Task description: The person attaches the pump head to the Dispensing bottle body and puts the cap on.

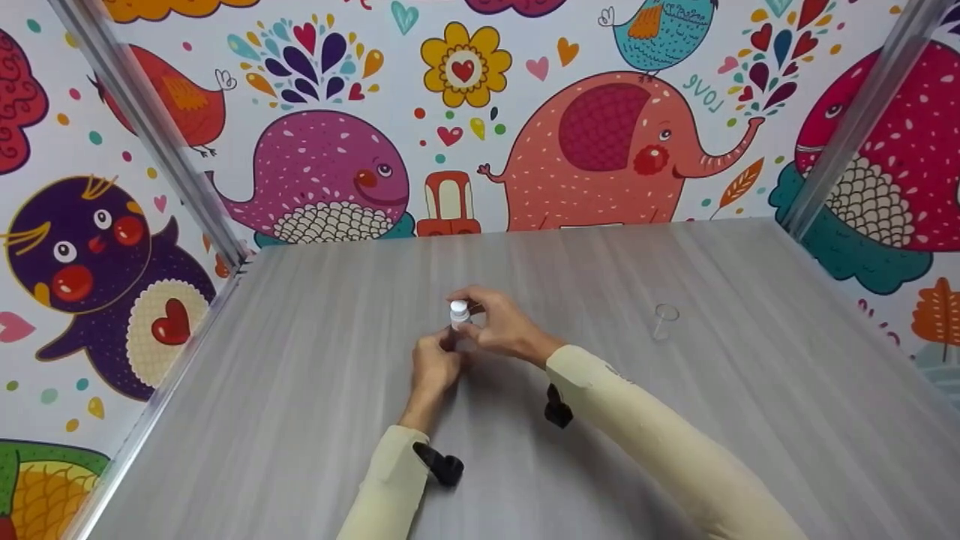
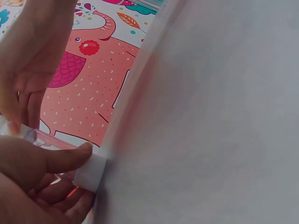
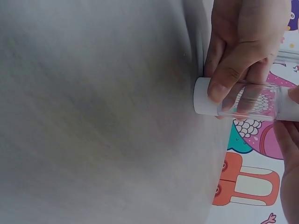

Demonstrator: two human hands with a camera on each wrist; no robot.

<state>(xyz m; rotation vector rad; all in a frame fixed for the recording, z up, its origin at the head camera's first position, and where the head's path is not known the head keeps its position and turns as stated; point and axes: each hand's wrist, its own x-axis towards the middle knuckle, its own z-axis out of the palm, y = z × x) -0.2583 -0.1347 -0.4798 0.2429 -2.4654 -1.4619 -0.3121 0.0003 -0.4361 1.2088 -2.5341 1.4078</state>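
Note:
A small clear bottle with a white base and a white top [image 1: 459, 309] stands upright on the table between the two hands. My left hand [image 1: 436, 367] grips it low down; in the left wrist view its thumb lies against the white base [image 2: 91, 171]. My right hand [image 1: 504, 326] pinches the white top between thumb and fingers. The clear body [image 3: 250, 100] shows between the hands in the right wrist view, and it looks empty. To the right, apart from both hands, a small transparent cap-like cylinder [image 1: 661, 330] stands on the table.
The grey wood-grain table [image 1: 315, 420] has a metal rail [image 1: 180, 382] along its left edge. A patterned wall [image 1: 465, 150] with cartoon animals rises behind it. Black wrist cameras [image 1: 442, 465] hang from both sleeves.

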